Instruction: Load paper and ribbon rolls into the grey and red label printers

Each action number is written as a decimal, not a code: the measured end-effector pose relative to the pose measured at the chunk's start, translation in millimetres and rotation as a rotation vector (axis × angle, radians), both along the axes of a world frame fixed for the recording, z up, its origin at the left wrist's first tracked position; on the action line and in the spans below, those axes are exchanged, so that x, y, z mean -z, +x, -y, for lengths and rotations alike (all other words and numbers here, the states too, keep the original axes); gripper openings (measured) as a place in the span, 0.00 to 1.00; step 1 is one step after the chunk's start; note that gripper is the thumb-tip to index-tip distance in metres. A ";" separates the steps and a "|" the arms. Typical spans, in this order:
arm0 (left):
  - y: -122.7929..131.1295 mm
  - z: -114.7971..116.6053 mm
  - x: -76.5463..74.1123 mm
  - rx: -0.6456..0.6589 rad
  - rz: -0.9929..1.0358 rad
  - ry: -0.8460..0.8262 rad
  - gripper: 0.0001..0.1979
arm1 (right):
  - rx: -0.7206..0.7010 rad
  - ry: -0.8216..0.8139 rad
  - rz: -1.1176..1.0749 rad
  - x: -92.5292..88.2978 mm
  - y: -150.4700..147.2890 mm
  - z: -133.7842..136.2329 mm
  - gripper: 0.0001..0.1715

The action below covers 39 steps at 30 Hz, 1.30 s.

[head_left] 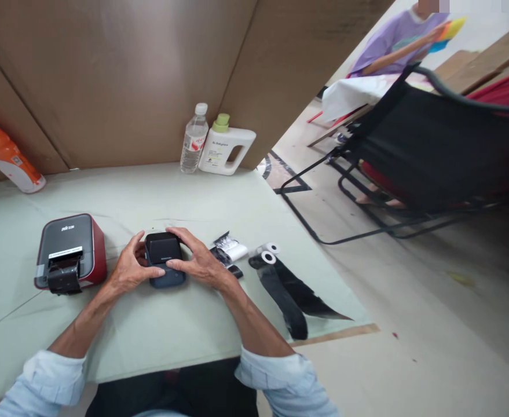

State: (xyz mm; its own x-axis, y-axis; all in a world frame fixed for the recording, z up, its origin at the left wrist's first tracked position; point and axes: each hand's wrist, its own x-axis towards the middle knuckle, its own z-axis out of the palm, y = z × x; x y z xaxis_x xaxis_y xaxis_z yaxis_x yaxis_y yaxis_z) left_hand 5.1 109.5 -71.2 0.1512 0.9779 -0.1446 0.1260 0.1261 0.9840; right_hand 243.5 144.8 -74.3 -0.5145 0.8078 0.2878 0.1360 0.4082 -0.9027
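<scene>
In the head view my left hand (129, 266) and my right hand (200, 262) grip a small portable label printer (165, 250) from both sides. It has a glossy black top and a dark blue lower part, and it rests on or just above the table. Both thumbs press on its front face. The other fingers curl round its far edge and sides, partly hidden. To the left stands a larger black and red label printer (74, 238) with dark shiny film hanging from its front slot.
Right of my hands lie crumpled black and white packaging (234, 250) and black ribbon rolls (268, 258) with unrolled tails. A water bottle (193, 142), a white jug (223, 153) and an orange bottle (8, 156) stand against the cardboard wall (128, 75). A folding chair (436, 139) and a seated person (388, 46) are beyond.
</scene>
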 end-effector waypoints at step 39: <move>7.9 10.8 -20.1 0.060 -0.003 0.167 0.56 | 0.071 0.217 -0.019 -12.8 -1.8 7.4 0.43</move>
State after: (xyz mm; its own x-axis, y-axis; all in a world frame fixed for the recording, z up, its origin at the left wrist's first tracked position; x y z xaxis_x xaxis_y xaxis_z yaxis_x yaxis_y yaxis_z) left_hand 13.0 98.7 -51.1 0.2095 0.9776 0.0184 0.1317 -0.0469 0.9902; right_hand 241.7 137.4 -61.5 -0.4518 0.7595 0.4681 0.1551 0.5835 -0.7971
